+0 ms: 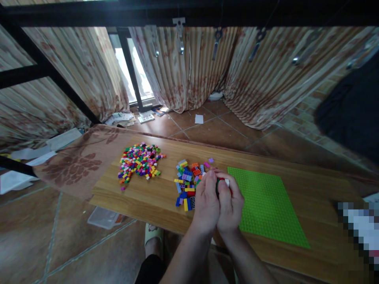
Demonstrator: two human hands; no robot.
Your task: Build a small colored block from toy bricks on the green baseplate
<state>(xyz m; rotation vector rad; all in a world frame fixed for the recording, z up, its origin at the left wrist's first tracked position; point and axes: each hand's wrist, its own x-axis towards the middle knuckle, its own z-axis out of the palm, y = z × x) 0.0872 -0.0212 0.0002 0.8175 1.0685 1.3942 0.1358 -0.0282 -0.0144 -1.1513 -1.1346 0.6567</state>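
Note:
My left hand (206, 201) and my right hand (231, 203) are pressed together over the wooden board, fingers curled around a few toy building bricks (226, 182). White, dark green and a bit of red show between the fingers; the rest of what they hold is covered. Just left of my hands lies a loose heap of larger bricks (186, 177) in blue, yellow, red and lilac, partly hidden by my left hand. A flat green baseplate (266, 201) with studs lies to the right, its near left edge beside my right hand.
A spread pile of small multicoloured bricks (140, 159) covers part of the wooden board (162, 197) farther left. A clear plastic box (103, 217) sits on the tiled floor below. Dark metal bars (189, 15) with hanging clips cross above, and patterned curtains (189, 71) hang behind.

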